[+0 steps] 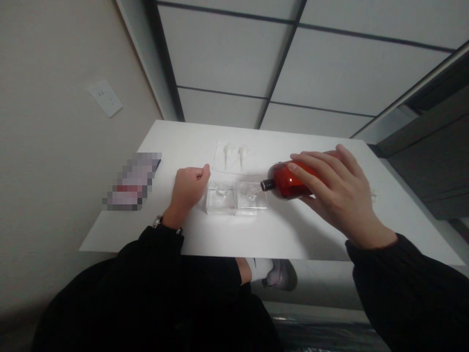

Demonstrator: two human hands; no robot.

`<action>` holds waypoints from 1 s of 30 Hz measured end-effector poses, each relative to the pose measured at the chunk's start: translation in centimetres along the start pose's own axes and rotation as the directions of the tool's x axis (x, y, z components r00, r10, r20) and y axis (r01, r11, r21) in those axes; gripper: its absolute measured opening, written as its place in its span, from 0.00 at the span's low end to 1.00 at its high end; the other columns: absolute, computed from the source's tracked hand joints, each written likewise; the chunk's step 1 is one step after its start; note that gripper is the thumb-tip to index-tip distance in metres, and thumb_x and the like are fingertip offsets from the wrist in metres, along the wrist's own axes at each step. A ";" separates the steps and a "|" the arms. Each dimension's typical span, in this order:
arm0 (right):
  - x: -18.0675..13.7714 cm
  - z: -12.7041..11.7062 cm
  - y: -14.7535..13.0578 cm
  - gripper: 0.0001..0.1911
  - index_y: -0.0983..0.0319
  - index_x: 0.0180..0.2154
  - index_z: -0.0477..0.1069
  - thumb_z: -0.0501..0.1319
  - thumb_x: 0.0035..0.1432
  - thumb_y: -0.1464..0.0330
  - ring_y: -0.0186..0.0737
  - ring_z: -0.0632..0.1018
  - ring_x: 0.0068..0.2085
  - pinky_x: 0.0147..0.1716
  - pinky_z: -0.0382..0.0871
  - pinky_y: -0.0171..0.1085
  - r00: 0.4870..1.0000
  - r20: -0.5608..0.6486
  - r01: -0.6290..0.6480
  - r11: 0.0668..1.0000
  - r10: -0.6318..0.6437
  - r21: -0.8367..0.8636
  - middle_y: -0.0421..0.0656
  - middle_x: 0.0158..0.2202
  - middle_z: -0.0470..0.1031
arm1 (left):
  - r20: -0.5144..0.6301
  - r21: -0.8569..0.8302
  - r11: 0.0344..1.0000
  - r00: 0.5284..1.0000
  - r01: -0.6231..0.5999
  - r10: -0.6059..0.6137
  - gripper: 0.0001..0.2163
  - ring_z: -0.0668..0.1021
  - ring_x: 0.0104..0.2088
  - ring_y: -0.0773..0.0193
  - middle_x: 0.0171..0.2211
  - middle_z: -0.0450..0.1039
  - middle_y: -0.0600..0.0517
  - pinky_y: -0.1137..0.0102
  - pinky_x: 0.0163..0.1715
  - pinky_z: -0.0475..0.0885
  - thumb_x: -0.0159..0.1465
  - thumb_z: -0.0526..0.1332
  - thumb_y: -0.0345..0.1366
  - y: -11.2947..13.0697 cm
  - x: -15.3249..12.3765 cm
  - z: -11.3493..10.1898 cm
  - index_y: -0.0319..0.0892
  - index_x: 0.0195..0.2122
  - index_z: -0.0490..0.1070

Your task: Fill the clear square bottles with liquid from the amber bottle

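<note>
My right hand (331, 190) is wrapped around a reddish-amber bottle (284, 181), which lies tilted nearly flat with its dark neck pointing left. Clear liquid seems to run from the mouth into the right part of a clear two-part container (222, 208). A round clear shape shows in the container's left part. Just left of the container, my left hand (190, 186) is closed in a fist. Whatever it may hold is hidden. Behind the container, two whitish tufted pieces (242, 155) rest on a thin white sheet (219, 159).
A blurred-out packet-like item (134, 181) lies on the white table (234, 239) at its left side. A small pale item, partly hidden, shows beyond my right hand. White panels (223, 54) stand behind the table, and a wall with an outlet (106, 98) is at left.
</note>
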State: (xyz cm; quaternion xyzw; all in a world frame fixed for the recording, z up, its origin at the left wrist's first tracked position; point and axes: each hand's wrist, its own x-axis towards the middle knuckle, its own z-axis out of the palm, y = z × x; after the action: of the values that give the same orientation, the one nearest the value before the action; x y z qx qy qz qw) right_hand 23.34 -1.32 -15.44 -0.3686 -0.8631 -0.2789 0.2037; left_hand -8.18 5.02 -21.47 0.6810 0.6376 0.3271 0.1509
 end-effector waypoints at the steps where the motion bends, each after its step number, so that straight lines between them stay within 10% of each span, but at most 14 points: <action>1: 0.0 0.0 0.0 0.38 0.56 0.71 0.59 0.67 0.65 0.76 0.57 0.81 0.60 0.65 0.70 0.63 1.000 0.000 0.003 1.000 -0.003 -0.002 0.54 0.63 0.79 | 0.002 0.002 1.000 1.000 0.004 -0.004 0.28 0.52 0.20 0.69 0.18 0.37 0.59 0.64 0.30 0.46 0.69 0.56 0.36 0.0 0.0 0.0 0.46 0.16 0.40; 30: 0.2 -0.7 0.7 0.37 0.48 0.70 0.58 0.65 0.66 0.74 0.58 0.78 0.63 0.65 0.67 0.69 0.997 0.074 -0.039 0.999 0.037 0.024 0.49 0.66 0.76 | -0.005 -0.002 1.000 1.000 -0.025 0.025 0.28 0.52 0.20 0.69 0.17 0.39 0.59 0.64 0.30 0.47 0.70 0.56 0.37 -0.2 0.0 0.1 0.45 0.16 0.40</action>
State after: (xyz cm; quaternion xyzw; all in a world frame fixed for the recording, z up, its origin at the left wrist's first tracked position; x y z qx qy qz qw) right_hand 23.86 -1.24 -14.55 -0.3922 -0.8664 -0.2501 0.1818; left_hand -8.29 5.12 -21.72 0.6877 0.6292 0.3315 0.1460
